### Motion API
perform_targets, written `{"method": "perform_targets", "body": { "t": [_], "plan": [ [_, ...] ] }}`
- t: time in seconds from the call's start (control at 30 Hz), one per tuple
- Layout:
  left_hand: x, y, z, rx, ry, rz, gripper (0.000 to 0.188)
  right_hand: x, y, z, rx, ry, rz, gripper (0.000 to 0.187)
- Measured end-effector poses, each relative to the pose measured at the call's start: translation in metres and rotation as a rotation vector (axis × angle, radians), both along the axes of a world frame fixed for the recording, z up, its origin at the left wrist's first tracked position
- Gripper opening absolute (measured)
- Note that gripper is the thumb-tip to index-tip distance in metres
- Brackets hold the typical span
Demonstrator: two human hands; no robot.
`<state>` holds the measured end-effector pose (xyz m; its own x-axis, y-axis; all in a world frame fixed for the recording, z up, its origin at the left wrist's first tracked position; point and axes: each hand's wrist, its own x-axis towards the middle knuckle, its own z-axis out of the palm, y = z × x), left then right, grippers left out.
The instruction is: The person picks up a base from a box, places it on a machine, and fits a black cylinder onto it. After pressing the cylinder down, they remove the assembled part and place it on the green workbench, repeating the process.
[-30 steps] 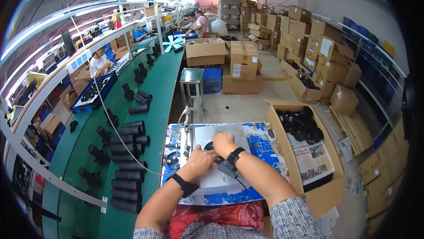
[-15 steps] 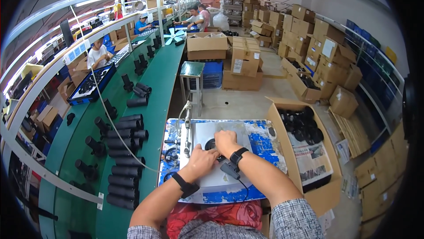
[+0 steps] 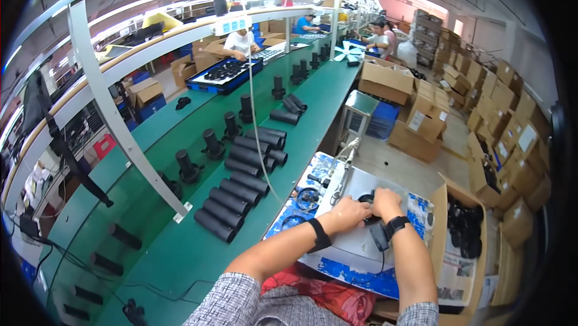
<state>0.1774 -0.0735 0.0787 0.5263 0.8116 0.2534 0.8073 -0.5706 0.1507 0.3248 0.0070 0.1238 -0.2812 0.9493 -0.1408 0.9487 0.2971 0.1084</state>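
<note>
Both hands work close together over a grey metal plate [image 3: 352, 241] on a worn blue-and-white table [image 3: 337, 269]. A black round part [image 3: 365, 198] lies under my fingers, mostly hidden by them. My left hand [image 3: 349, 213] reaches in from the left with its fingers closed on the part's near side. From the right, my right hand [image 3: 387, 202] curls over the other side of it, knuckles up. A black band circles each wrist, and a dark grey box with a cable [image 3: 379, 237] sits beside the right wrist. A metal cylinder fixture [image 3: 343, 175] stands just left of the plate.
Left of the table runs a green workbench [image 3: 174, 266] bearing several black tubes [image 3: 232, 196] and upright flanged black parts [image 3: 212, 143]. Black rings [image 3: 307, 198] lie at the table's left. An open carton [image 3: 442, 229] of black parts stands right. Co-workers sit across the bench.
The view has swung left, so the table and hands appear farther right and more bench shows. Both hands stay at the round part on the plate.
</note>
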Motion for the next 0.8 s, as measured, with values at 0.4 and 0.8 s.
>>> {"method": "perform_targets", "body": {
  "t": [0.4, 0.8],
  "plan": [
    [0.004, -0.005, 0.009, 0.015, 0.102, 0.098, 0.029, 0.002, 0.004, -0.009, 0.115, 0.083, 0.027, 0.035],
    [-0.177, -0.318, 0.042, 0.732, -0.423, 0.835, 0.004, 0.111, -0.046, -0.055, 0.306, 0.94, 0.072, 0.032]
  ]
}}
